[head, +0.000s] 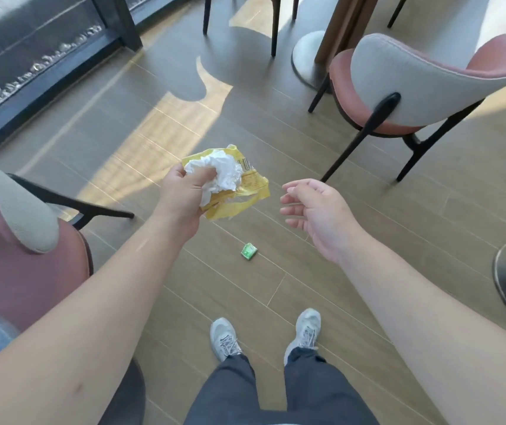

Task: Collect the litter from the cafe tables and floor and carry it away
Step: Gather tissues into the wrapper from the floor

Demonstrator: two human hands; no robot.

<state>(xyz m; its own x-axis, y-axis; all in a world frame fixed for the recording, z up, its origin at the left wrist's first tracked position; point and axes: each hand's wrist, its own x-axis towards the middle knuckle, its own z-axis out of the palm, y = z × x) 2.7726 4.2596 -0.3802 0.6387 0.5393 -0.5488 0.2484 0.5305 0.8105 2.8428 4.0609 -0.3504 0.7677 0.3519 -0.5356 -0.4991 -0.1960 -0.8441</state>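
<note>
A crumpled white tissue (222, 171) and a torn yellow wrapper (245, 185) are gripped together in the left hand (184, 191), with the fingers curled round the bundle and the wrapper's loose strips hanging below and to the right of the fist. The right hand (313, 210) is held out beside it, palm turned inward, the fingers relaxed and slightly bent, and nothing is held in it.

Below and between the two hands, on the wooden floor (337, 271), a small green wrapper (249, 251) is seen lying on its own, well apart from both hands and in front of the grey shoes (224, 335). It is set roughly under the gap between the hands, slightly toward the left one. It looks near-square, so no clear long axis can be told; one corner is turned toward the shoes.

Since the left hand is already full, the free right hand is judged the better one for the pick-up, although a reach down and across to the left would be called for, with a bend of the body.

Further out, a pink and grey chair (414, 81) stands up and to the right of the right hand, and another chair (15, 210) is close beside the left forearm.
</note>
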